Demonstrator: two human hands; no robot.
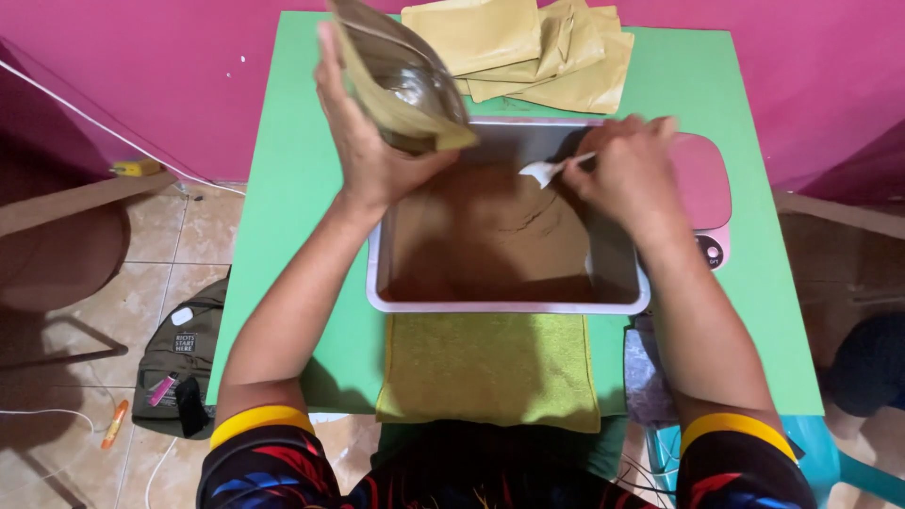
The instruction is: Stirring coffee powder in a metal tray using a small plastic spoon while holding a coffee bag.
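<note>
- Left hand (pixel 363 141): raised above the far left corner of the tray, fingers closed around an olive-gold stand-up pouch with a clear window (pixel 401 80). The pouch is tilted, its lower edge over the tray.
- Right hand (pixel 630 170): positioned over the far right part of the tray, fingers pinched on the handle of a small white plastic spoon (pixel 545 171). The spoon bowl points left, just above the powder.
- Rectangular metal tray with a pale rim (pixel 509 306): rests at the centre of the green table (pixel 283 226). It contains reddish-brown powder (pixel 490 236), heaped toward the middle and left.
- Stack of flat olive-gold pouches (pixel 556 57): lies on the table at its far edge, just beyond the tray.
- Pink kitchen scale (pixel 707 198): sits on the table at the right side of the tray, partly hidden by the right hand.
- Yellow-green folded towel (pixel 488 368): lies on the near edge of the table, touching the tray's near rim.
- Grey backpack (pixel 179 363): on the tiled floor, left of the table.
</note>
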